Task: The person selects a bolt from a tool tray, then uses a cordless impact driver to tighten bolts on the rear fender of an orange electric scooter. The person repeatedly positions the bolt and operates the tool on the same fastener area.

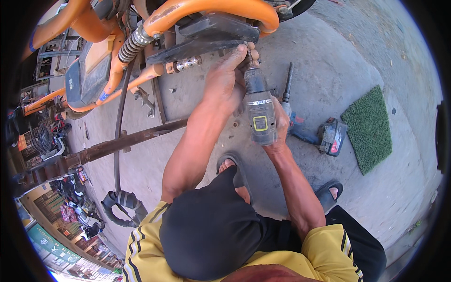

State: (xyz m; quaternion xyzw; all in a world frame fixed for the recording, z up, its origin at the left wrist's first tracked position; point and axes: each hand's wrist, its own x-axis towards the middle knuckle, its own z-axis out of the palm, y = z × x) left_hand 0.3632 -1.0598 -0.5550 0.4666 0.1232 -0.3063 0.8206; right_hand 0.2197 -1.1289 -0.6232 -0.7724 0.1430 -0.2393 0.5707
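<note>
My right hand [283,120] is wrapped round the grip of a dark grey cordless power drill [260,110] with a yellow square on its body. The drill points away from me, toward a black plastic panel [202,47] under an orange tubular vehicle frame [211,7]. At the drill's nose my left hand [225,80] is closed, thumb and fingers pinching a small metal piece [246,45] beside the panel's edge. The fingers partly cover that piece, so its kind is unclear.
A second cordless power tool [303,134] with a long shaft lies on the concrete at right, near a green turf mat [369,129]. A coil-spring shock absorber [135,44] and a rusty metal bar [103,150] are at left. My sandalled feet stand below the drill.
</note>
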